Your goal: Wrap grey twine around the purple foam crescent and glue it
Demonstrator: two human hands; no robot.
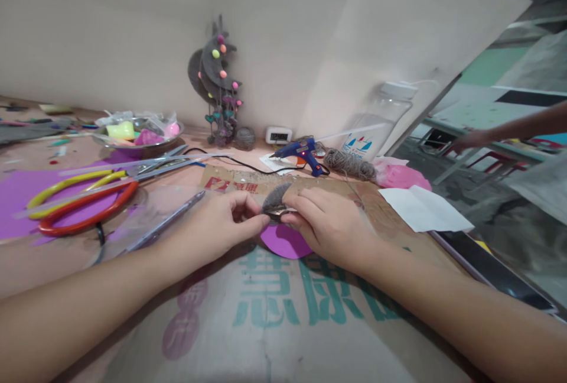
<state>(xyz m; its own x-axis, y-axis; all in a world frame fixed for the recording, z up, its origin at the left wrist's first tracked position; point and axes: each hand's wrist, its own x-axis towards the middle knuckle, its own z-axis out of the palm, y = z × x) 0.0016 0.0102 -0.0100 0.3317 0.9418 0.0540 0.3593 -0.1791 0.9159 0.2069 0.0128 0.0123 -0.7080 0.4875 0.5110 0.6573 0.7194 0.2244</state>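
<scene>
Between my hands is a small grey felt-like piece [275, 196] with a curved edge. My left hand [224, 217] pinches its left side between thumb and fingers. From the other side, my right hand [332, 226] grips the same piece, its fingers covering much of it. Just below lies a purple round piece [287, 245], partly hidden by the hands; I cannot tell whether it is joined to the grey piece. Under both arms a cardboard sheet [212, 336] with green printed characters covers the table.
Scissors [88, 226] with red and yellow handles and a pen [166, 221] lie left. Behind stand a blue glue gun [301, 151], grey yarn [349, 163], a bottle [376, 120], a bowl [137, 143] and a hanging moon ornament [217, 70]. Another person's arm [514, 132] shows right.
</scene>
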